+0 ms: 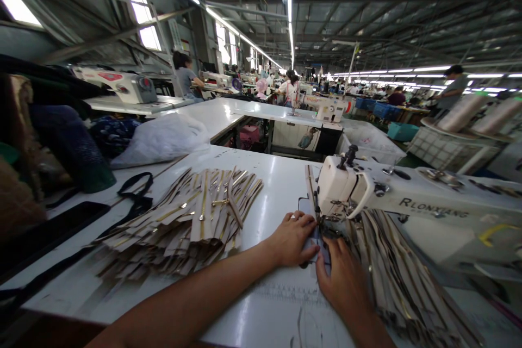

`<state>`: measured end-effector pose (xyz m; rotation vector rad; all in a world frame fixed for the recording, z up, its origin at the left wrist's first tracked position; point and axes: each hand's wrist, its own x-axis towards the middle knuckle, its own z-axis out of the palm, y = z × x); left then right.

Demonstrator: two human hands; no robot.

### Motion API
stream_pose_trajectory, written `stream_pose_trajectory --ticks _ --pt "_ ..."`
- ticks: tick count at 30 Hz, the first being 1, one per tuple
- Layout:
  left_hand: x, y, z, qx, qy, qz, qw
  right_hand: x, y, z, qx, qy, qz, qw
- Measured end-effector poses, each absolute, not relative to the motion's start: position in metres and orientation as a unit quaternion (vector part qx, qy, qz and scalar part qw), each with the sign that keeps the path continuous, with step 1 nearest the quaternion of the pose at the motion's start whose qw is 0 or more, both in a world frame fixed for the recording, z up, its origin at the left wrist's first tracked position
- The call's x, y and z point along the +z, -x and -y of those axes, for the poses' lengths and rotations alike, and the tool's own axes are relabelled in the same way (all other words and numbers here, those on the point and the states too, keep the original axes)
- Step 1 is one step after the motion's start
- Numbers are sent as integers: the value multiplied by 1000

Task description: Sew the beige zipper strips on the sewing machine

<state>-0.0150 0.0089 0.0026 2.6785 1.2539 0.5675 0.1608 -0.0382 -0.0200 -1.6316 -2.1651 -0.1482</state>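
Note:
My left hand (294, 238) lies flat on the white table (269, 196), fingers stretched toward the needle of the white sewing machine (367, 190). My right hand (341, 277) rests just to its right, fingers pressed flat on a small dark piece of fabric (323, 250) under the machine's foot. A fanned pile of beige zipper strips (191, 217) lies left of my hands. More beige strips (391, 272) hang from the machine on the right, beside my right wrist.
A white plastic bag (163, 138) and dark bundles (69, 141) sit at the far left. A black strap (136, 196) lies by the pile. Thread cones (465, 111) stand at right. Other people sew at tables (261, 111) farther back.

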Motion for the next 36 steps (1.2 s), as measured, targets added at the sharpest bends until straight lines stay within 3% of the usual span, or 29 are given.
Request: stream_pose_trajectory --ticks 10,25,36 --pt "-3 17 -5 192 -882 -422 87 -39 -167 35 -102 492 790 350" --pt "3 21 -2 164 -881 -420 142 -64 -182 5 -120 426 814 377" --pt "11 2 4 111 -880 -462 21 -52 -175 15 -131 459 804 354"
